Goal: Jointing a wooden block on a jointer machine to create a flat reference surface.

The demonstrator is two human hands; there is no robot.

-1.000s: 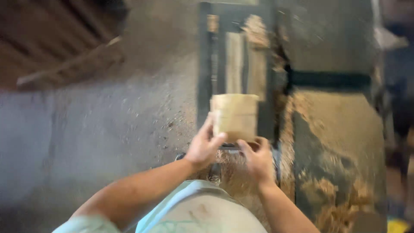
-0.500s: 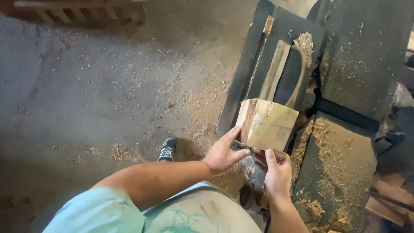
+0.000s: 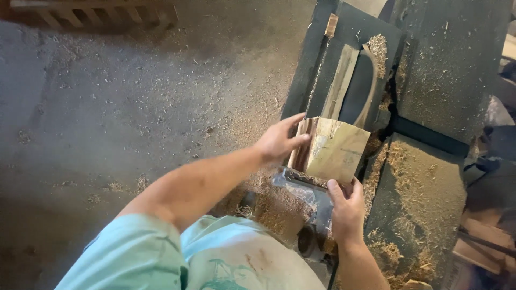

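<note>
Centre frame, a wood block point(image 3: 336, 150) lies on the dusty tabletop point(image 3: 430, 193). Left hand point(image 3: 279, 140) presses its side, fingers together; right hand point(image 3: 346, 207) grips its near edge. Sawdust point(image 3: 400, 161) heaps just right; wooden pallet point(image 3: 91, 12) upper left.

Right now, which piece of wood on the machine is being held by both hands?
The pale square wooden block, gripped by the left hand and right hand; the long narrow wooden strip lies untouched beyond.

Woodworking shop — sawdust-strewn concrete floor point(image 3: 107, 107), dark saw table point(image 3: 441, 64) caked with shavings, wooden pallet point(image 3: 91, 13) beyond
</note>
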